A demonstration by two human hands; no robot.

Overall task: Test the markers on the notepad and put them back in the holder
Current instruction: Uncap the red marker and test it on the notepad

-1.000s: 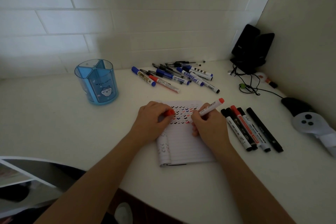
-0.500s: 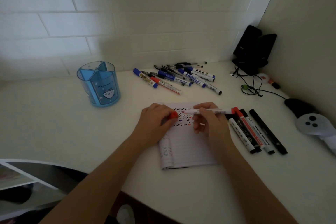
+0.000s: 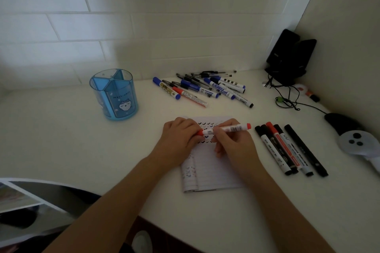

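A lined notepad [image 3: 211, 172] lies on the white desk, its top rows filled with small black, red and blue check marks. Above it my right hand [image 3: 232, 144] grips a white marker with a red end [image 3: 232, 129], held level. My left hand [image 3: 178, 139] pinches the red cap [image 3: 199, 132], which meets the marker's left end. A blue see-through holder [image 3: 114, 94] with dividers stands at the left, with no pens showing inside. Several markers [image 3: 287, 148] lie side by side right of the notepad. A heap of blue, red and black pens [image 3: 205, 88] lies behind the notepad.
Two black speakers [image 3: 290, 57] with tangled cables [image 3: 287, 100] fill the back right corner. A black mouse [image 3: 341, 123] and a grey controller [image 3: 357, 141] lie at the right wall. The desk's front edge runs across the lower left, with a shelf [image 3: 20, 197] below it.
My right hand swung the marker from a writing tilt to level and brought its tip leftward into the red cap held by my left hand.
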